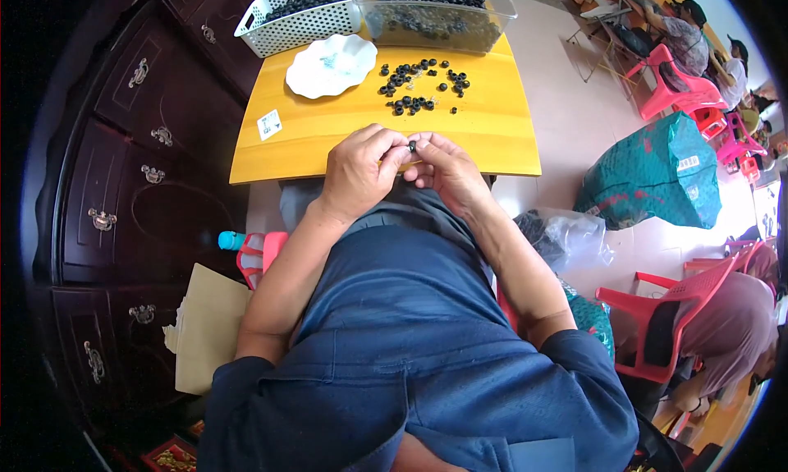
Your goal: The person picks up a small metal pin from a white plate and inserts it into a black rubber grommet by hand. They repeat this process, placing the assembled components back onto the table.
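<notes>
Just above the near edge of the yellow table (492, 139), both of my hands meet at a small black round part (412, 146). My left hand (359, 170) is closed, its thumb and forefinger pinched at the part's left side. From the other side, the thumb and fingertips of my right hand (451, 175) grip the same part. Its finer details are too small to make out. Beyond my fingers lie several loose black ring-like parts (413, 105), with tiny clear bits among them. A white scalloped plate (302, 76) to their left holds small pale-blue and clear pieces.
At the table's far end stand a white perforated basket (279, 38) and a clear bin (427, 19), both holding black parts. A white printed card (269, 125) lies at left, near dark drawers (123, 144). On the right are a green sack (652, 172), pink chairs (677, 86) and other people.
</notes>
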The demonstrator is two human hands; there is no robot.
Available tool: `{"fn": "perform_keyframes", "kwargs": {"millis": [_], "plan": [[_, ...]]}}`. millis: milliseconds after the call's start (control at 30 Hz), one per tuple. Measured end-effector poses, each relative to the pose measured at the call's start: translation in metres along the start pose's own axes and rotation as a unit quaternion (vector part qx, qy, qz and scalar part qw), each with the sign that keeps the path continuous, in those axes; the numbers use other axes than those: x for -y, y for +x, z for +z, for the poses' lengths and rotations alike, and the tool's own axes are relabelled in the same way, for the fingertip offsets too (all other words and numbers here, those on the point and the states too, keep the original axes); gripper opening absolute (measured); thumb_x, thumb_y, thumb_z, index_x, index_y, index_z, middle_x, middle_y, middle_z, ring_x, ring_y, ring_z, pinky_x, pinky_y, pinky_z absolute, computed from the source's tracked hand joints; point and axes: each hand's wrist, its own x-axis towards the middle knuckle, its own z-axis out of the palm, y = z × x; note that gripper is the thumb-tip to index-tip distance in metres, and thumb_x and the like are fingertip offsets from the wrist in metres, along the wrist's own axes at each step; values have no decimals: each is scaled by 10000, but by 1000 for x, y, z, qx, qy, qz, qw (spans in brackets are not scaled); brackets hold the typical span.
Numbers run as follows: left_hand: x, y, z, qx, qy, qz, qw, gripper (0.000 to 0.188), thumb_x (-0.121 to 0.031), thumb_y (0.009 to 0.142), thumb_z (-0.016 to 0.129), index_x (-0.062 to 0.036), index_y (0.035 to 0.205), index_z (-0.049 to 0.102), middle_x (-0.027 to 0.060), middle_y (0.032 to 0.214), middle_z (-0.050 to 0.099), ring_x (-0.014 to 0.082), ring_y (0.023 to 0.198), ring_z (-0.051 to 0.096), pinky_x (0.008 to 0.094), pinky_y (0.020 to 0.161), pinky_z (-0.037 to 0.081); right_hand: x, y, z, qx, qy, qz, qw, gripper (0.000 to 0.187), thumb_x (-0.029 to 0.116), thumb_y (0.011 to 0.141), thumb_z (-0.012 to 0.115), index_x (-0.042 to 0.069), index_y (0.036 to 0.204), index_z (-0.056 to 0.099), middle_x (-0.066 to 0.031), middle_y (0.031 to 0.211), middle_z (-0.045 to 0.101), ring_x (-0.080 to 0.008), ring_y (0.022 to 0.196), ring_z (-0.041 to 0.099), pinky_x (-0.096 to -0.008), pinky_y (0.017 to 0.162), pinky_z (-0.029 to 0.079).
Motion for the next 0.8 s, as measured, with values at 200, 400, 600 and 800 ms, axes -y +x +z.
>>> {"fn": "perform_keyframes", "kwargs": {"millis": [200,400,600,800], "plan": [[0,1,-1,14,73,25,997,76,-105,838,722,-54,868,675,96,814,658,312,772,660,408,673,527,-3,1,0,0,-40,7,999,201,242,1061,534,77,1155,601,-39,1010,711,-104,818,683,-226,708,536],[13,0,-6,89,-101,-123,983,58,-21,873,732,7,906,693,46,800,697,118,701,667,259,642,529,-2,-2,-4,39,-79,25,996,218,252,1059,545,66,1154,608,-35,1035,707,-83,834,673,-214,723,528],[12,2,-6,118,-232,-183,948,38,-6,902,704,30,892,692,39,796,715,61,702,655,216,637,537,-3,-1,-4,42,-97,18,994,222,260,1057,553,66,1141,620,-15,1013,711,-61,833,647,-196,737,513],[-3,6,-2,71,-33,-48,996,40,-26,840,734,-1,862,712,88,760,703,173,644,678,288,604,530,-5,1,-5,20,-37,42,998,204,283,1049,566,107,1130,632,7,997,713,-54,828,647,-211,752,517]]}}
